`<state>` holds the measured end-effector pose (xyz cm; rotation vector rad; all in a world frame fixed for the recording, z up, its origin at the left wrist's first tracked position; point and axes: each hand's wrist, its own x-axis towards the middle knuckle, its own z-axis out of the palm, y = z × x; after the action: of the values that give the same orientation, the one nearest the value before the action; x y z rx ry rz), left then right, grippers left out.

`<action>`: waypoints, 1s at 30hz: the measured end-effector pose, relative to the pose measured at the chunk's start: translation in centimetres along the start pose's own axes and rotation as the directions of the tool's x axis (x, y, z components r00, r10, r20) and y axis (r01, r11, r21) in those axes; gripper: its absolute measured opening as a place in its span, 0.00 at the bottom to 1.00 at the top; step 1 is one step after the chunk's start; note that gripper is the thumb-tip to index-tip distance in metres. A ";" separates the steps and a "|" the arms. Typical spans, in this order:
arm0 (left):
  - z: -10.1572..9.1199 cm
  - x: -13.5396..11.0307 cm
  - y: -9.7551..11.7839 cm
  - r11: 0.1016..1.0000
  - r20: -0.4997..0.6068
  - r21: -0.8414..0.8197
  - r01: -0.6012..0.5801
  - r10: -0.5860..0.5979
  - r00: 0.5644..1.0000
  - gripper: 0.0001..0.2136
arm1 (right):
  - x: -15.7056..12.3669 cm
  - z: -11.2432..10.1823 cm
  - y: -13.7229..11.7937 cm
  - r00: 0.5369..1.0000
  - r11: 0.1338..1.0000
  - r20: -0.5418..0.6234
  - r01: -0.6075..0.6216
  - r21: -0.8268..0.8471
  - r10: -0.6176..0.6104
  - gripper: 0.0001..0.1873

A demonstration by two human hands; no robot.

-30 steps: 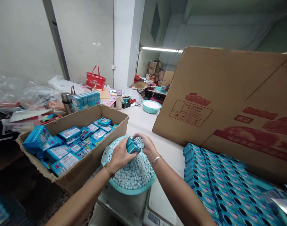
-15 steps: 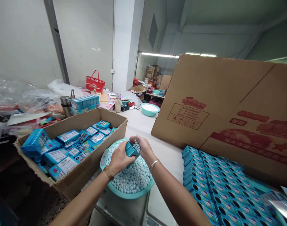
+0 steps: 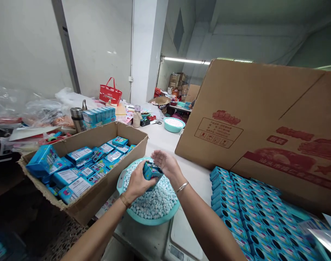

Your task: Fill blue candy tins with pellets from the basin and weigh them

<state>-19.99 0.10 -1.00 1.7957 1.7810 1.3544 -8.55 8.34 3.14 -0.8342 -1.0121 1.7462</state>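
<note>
My left hand [image 3: 137, 183] grips a small blue box [image 3: 151, 170] above a teal bowl [image 3: 154, 218] heaped with pale blue candies [image 3: 154, 199]. My right hand [image 3: 165, 164] hovers flat over the top of the box, palm down, fingers stretched out and touching it. The bowl rests on a white scale [image 3: 178, 246]. To my right lie rows of open blue boxes [image 3: 252, 217], their round openings facing me.
A brown carton [image 3: 100, 188] to the left holds several closed blue boxes [image 3: 81, 163]. A big cardboard box [image 3: 263, 123] stands on the right behind the rows. Farther back are a second teal bowl [image 3: 174, 124], a metal flask [image 3: 77, 118], a red bag [image 3: 110, 95] and plastic bags.
My right hand has lifted out of the candies and opened flat over the box. The left hand has raised the box slightly.
</note>
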 end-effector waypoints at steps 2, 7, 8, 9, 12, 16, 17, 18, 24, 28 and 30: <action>0.2 -0.4 -0.2 1.000 -0.002 -0.019 0.020 -0.020 1.000 0.31 | -0.2 0.1 0.3 1.000 1.000 0.013 0.014 0.000 -0.014 0.09; -1.3 -1.2 -0.4 0.997 0.022 0.016 0.070 -0.070 0.997 0.31 | 0.7 -1.6 0.0 0.996 0.998 0.082 0.040 -0.057 -0.035 0.14; -2.1 -1.4 -0.3 0.995 0.032 0.052 0.084 -0.086 0.996 0.32 | 1.2 -2.1 -0.1 0.994 0.987 0.059 0.095 -0.132 -0.088 0.16; -3.0 -1.5 -0.2 0.990 0.047 0.100 0.102 -0.107 0.993 0.33 | 1.7 -2.5 0.0 0.986 0.960 0.046 0.166 -0.225 -0.160 0.17; -5.7 -1.7 0.3 0.943 0.129 0.302 0.138 -0.184 0.974 0.32 | 3.6 -2.7 1.4 0.943 0.842 0.138 0.333 -0.424 -0.304 0.13; -7.1 -0.9 0.4 0.826 0.227 0.556 0.096 -0.262 0.938 0.22 | 5.7 -0.9 5.0 0.875 0.717 0.410 0.457 -0.527 -0.256 0.09; -6.9 -0.5 0.4 0.800 0.241 0.594 0.083 -0.276 0.930 0.21 | 6.1 -0.6 5.8 0.863 0.691 0.449 0.472 -0.548 -0.233 0.07; -6.6 -0.1 0.2 0.779 0.252 0.623 0.073 -0.288 0.924 0.20 | 6.4 -0.4 6.4 0.859 0.682 0.466 0.471 -0.560 -0.210 0.06; -3.6 1.7 -0.4 0.765 0.282 0.644 0.022 -0.265 0.922 0.18 | 6.3 -2.7 7.4 0.902 0.776 0.418 0.340 -0.531 -0.108 0.06; -1.4 1.9 -0.3 0.836 0.287 0.549 0.002 -0.191 0.938 0.18 | 4.8 -4.0 7.2 0.953 0.853 0.285 0.230 -0.468 -0.100 0.10; -0.7 1.7 -0.3 0.876 0.251 0.483 -0.006 -0.132 0.959 0.20 | 4.2 -4.1 7.0 0.976 0.899 0.198 0.164 -0.406 -0.088 0.11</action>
<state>-21.03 1.34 -0.14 2.0147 2.1151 0.6148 -9.05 11.73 -5.34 -0.8643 -1.5651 1.5297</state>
